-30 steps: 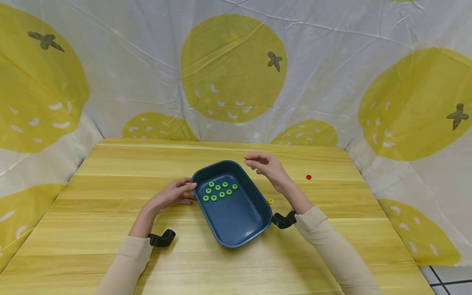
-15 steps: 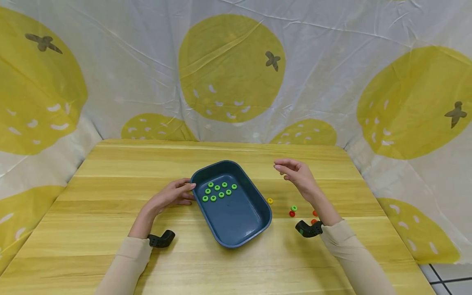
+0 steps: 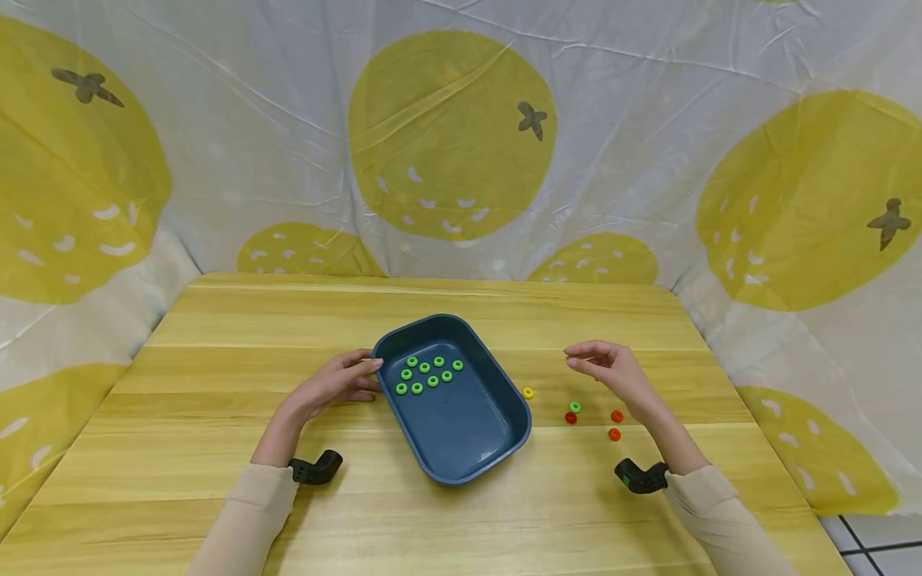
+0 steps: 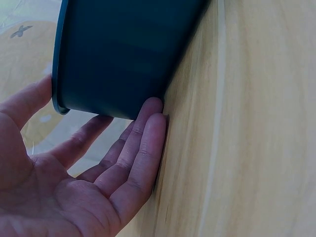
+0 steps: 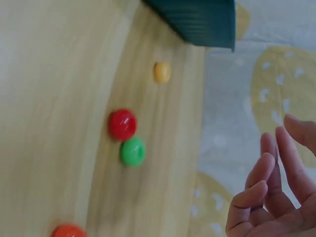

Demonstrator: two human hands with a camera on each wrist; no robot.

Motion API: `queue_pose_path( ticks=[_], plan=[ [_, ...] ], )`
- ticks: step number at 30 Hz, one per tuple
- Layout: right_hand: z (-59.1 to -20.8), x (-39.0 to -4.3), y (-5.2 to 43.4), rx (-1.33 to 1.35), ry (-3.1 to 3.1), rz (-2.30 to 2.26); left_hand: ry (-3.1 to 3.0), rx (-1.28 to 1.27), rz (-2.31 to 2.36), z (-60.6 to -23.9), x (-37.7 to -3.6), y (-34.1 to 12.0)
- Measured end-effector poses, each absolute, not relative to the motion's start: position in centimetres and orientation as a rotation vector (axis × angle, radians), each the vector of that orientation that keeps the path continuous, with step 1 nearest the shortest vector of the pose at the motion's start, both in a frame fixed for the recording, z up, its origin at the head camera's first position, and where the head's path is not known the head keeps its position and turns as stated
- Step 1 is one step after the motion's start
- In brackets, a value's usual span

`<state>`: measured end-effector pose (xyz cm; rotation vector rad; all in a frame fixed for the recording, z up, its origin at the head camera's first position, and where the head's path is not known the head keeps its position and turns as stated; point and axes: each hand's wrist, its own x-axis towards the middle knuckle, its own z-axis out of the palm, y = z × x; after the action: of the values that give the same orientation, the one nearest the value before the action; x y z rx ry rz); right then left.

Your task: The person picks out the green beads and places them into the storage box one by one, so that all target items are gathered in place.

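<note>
A dark blue plastic basin (image 3: 461,432) stands at an angle on the table, with several small green ring beads (image 3: 433,382) in its far-left part. My left hand (image 3: 338,379) holds its left corner, thumb over the rim and fingers along the outer wall (image 4: 118,59). To the right, my right hand (image 3: 612,372) hovers above the table, fingers loosely bent, no bead visible between them. Nearest it lie a green bead (image 3: 575,407) touching a red bead (image 3: 571,418), and two orange-red beads (image 3: 617,416). A yellow bead (image 3: 528,393) lies beside the basin.
The wooden table (image 3: 403,528) reaches back to a white curtain (image 3: 288,120) printed with yellow fruit, which also hangs at both sides. Black wrist cameras (image 3: 317,467) sit on both wrists. Tiled floor (image 3: 879,552) shows at the lower right.
My right hand has moved right, away from the basin, and slightly nearer. Its arm has uncovered the green, red and orange-red beads; a farther red bead has gone from sight. The left hand stays put.
</note>
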<state>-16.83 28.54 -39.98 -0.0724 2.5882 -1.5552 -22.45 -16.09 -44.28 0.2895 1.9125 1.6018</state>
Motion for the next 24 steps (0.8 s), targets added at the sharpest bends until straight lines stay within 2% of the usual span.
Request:
queue_pose_path(
  ticks=[12, 24],
  plan=[
    [-42.2, -15.4, 30.2, -0.431, 2.808, -1.051, 1.910, 0.294, 1.603, -44.3, -22.5, -16.1],
    [-43.9, -15.3, 29.9, -0.418, 2.825, -0.908, 1.917, 0.288, 1.593, -44.3, -22.5, -16.1]
  ],
)
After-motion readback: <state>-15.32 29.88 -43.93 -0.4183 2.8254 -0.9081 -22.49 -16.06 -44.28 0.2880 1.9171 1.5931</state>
